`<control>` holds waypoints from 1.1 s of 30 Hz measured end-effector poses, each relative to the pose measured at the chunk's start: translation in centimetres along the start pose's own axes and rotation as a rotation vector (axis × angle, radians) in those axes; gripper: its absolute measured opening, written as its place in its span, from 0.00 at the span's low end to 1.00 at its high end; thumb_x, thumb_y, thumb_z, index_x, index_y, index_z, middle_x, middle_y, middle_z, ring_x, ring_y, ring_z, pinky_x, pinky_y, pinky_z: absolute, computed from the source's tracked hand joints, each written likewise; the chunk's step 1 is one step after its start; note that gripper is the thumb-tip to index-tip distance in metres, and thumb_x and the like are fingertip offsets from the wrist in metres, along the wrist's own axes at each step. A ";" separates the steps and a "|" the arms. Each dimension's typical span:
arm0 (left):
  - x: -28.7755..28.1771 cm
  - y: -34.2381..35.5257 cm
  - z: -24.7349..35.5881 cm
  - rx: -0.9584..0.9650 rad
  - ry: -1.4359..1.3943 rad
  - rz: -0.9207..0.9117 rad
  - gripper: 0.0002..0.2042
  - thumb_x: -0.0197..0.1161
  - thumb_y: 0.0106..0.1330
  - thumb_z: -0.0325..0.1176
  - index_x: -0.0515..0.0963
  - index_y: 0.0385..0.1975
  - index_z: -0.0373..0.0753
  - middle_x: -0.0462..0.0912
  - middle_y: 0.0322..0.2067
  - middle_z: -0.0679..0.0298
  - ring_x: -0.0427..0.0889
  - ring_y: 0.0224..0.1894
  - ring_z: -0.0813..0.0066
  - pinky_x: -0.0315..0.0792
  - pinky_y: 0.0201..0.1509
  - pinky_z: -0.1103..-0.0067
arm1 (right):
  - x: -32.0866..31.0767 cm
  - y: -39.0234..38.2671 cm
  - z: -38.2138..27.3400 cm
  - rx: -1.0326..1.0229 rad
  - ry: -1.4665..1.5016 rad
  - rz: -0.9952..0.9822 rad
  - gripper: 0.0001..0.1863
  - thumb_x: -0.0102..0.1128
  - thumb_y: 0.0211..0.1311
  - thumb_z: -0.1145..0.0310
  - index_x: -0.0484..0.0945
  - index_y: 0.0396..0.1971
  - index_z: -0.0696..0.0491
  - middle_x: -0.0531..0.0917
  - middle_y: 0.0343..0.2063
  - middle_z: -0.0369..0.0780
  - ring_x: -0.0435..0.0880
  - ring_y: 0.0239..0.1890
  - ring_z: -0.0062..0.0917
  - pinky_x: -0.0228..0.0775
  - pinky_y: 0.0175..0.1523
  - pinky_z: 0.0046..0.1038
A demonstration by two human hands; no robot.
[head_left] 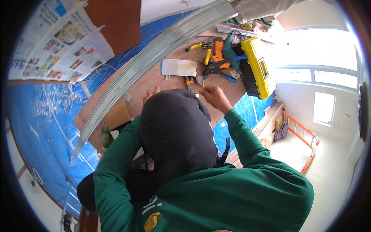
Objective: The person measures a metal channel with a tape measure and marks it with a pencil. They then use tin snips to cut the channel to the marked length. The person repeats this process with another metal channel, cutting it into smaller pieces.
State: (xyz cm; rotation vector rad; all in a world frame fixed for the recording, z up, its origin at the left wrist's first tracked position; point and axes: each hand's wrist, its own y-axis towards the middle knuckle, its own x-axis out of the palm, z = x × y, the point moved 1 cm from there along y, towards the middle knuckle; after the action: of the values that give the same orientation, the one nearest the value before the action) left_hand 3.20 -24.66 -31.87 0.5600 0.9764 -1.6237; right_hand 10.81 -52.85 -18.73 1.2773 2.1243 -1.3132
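My right hand (pixel 214 96), at the end of a green sleeve, pinches a thin yellow pencil-like item (pixel 205 84) over the brown board (pixel 96 116). My left hand (pixel 150 94) shows only fingers, apart on the board; my black-clad leg (pixel 176 131) hides the rest. Just beyond lie orange-handled pliers (pixel 189 81) and a pale slatted pack (pixel 177 67). Farther back are an orange tool (pixel 218 48), yellow-handled snips (pixel 195 46), blue-handled tools (pixel 230 77) and a yellow-lidded black toolbox (pixel 259 67).
A long metal channel (pixel 154 46) crosses the upper left, above blue sheeting (pixel 42 120). A green bottle (pixel 107 135) stands by cardboard (pixel 116 114). Another person's trousered leg (pixel 255 9) shows at the top. An orange ladder (pixel 309 139) and a backpack (pixel 281 131) are at the right.
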 end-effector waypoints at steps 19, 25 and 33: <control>-20.2 -8.7 0.1 0.485 -0.375 -0.253 0.20 0.67 0.72 0.35 0.81 0.63 0.42 0.87 0.51 0.48 0.85 0.55 0.43 0.77 0.62 0.59 | -2.5 3.2 7.3 -0.023 -0.387 0.331 0.21 0.73 0.68 0.60 0.84 0.53 0.57 0.87 0.48 0.52 0.86 0.56 0.51 0.78 0.61 0.47; -28.0 -11.5 -3.0 0.387 -0.116 0.031 0.14 0.73 0.71 0.28 0.82 0.53 0.36 0.85 0.43 0.54 0.86 0.46 0.51 0.79 0.55 0.63 | -8.4 4.8 4.6 -0.308 -0.642 0.474 0.19 0.73 0.66 0.62 0.81 0.50 0.57 0.82 0.49 0.46 0.82 0.58 0.44 0.75 0.62 0.45; -30.2 -13.2 -6.2 0.107 -0.058 0.274 0.17 0.71 0.78 0.38 0.80 0.58 0.35 0.80 0.46 0.57 0.79 0.47 0.63 0.76 0.55 0.67 | -3.3 6.4 1.1 -0.245 -0.385 0.100 0.15 0.67 0.72 0.59 0.84 0.45 0.56 0.88 0.42 0.51 0.88 0.50 0.52 0.79 0.55 0.49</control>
State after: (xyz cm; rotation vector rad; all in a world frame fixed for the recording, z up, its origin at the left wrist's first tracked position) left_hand -1.64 -1.92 -7.73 0.6842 0.7380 -1.4432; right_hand 17.67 -54.34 -20.57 0.9319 1.8569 -1.1113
